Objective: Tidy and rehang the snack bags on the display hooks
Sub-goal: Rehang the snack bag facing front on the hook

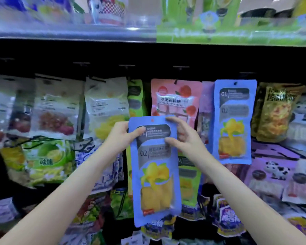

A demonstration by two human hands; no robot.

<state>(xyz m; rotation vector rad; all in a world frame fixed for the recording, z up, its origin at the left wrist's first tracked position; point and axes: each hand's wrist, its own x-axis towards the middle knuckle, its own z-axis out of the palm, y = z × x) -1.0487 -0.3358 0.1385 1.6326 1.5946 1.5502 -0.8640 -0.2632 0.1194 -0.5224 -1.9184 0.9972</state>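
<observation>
A blue snack bag [155, 172] is held upright in front of the display, off the hooks, by 2 hands. Its upper left edge is gripped by the left hand [121, 137], with the thumb laid across the front of the dark label panel. Its upper right edge is pinched by the right hand [183, 134], with the thumb on the front and the fingers curled behind the top edge. The small hanging hole near the top of the bag is left uncovered between the 2 hands.

Directly behind the held bag, a pink bag [176, 98] is seen hanging from a hook [180, 68]. To the right, a second blue bag [234, 121] of the same design is hung on the display, well apart from the held one. White bags of dried fruit [104, 106] are hung to the left. Above the row, a shelf edge [72, 35] is seen, blurred.
</observation>
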